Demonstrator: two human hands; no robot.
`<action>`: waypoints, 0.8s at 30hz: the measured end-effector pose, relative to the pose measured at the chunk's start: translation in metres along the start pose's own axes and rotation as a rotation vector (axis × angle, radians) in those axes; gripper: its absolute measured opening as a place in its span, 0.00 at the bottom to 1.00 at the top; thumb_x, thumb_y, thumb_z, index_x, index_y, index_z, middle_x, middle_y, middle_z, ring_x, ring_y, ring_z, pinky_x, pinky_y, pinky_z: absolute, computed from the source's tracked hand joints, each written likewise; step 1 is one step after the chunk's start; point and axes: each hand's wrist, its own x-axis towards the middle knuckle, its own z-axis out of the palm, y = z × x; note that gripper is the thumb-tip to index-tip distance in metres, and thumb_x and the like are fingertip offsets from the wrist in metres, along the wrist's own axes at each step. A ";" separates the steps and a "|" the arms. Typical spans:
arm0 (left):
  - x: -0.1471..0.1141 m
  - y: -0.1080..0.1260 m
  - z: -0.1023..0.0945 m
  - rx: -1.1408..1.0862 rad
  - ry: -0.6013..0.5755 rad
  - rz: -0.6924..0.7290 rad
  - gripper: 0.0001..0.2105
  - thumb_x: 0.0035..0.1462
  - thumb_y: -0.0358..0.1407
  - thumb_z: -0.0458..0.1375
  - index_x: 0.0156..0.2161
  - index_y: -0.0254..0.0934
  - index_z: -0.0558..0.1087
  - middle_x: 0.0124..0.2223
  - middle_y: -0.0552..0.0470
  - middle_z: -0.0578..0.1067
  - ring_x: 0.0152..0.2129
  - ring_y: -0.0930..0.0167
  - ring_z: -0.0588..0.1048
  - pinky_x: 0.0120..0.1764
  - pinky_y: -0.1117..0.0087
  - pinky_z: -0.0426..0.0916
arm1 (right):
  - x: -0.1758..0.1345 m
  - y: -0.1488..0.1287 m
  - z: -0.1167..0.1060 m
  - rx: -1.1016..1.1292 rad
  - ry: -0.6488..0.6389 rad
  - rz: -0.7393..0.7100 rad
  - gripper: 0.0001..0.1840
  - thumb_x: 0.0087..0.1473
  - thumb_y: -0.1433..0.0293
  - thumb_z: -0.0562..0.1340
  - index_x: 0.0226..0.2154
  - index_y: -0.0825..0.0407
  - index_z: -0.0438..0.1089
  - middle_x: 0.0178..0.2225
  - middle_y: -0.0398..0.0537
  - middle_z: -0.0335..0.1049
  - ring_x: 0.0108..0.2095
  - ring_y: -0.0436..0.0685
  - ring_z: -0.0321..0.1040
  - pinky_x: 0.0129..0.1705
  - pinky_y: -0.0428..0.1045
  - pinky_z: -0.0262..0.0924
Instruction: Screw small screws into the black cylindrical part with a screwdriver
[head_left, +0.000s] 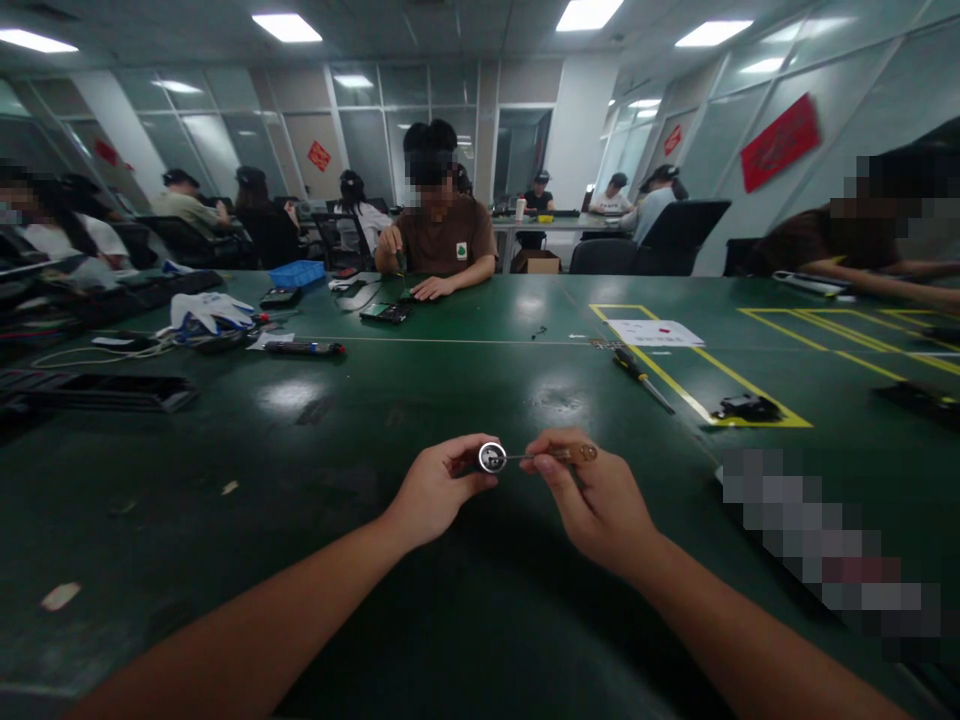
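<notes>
My left hand (442,485) grips a small round part (491,458) with a bright metal rim and a dark inside, its open end turned up toward me. My right hand (592,490) is closed around the brownish handle of a thin screwdriver (577,453). The screwdriver's slim shaft points left, and its tip meets the right side of the round part; whether it sits inside the rim I cannot tell. Both hands are held above the green table (337,600), close together in front of me.
A yellow-and-black screwdriver (643,378), a paper sheet (655,333) and a black part (746,407) lie ahead right. A blurred-out object (817,540) is at near right. Gloves (210,312), a pen-like tool (306,348) and a blue basket (297,274) lie left. A co-worker (442,230) sits opposite.
</notes>
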 end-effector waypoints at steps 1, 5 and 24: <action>0.000 0.000 0.000 0.005 -0.003 0.004 0.20 0.49 0.27 0.67 0.49 0.38 0.77 0.49 0.48 0.79 0.49 0.63 0.76 0.57 0.56 0.66 | 0.000 0.001 0.000 0.016 0.001 0.015 0.08 0.66 0.67 0.54 0.40 0.47 0.69 0.33 0.45 0.76 0.30 0.55 0.75 0.33 0.49 0.64; 0.001 -0.001 -0.002 0.019 0.009 0.009 0.20 0.49 0.27 0.67 0.50 0.39 0.76 0.49 0.48 0.79 0.48 0.64 0.77 0.56 0.57 0.68 | 0.000 0.001 0.001 0.033 0.011 0.048 0.08 0.66 0.67 0.54 0.41 0.47 0.69 0.34 0.46 0.77 0.32 0.55 0.76 0.34 0.49 0.65; 0.000 0.002 -0.002 0.109 0.028 0.013 0.19 0.50 0.26 0.66 0.48 0.38 0.76 0.48 0.47 0.79 0.46 0.63 0.77 0.55 0.58 0.69 | 0.002 0.003 0.006 0.056 -0.017 0.108 0.09 0.67 0.66 0.54 0.40 0.48 0.68 0.34 0.46 0.76 0.33 0.55 0.76 0.37 0.49 0.65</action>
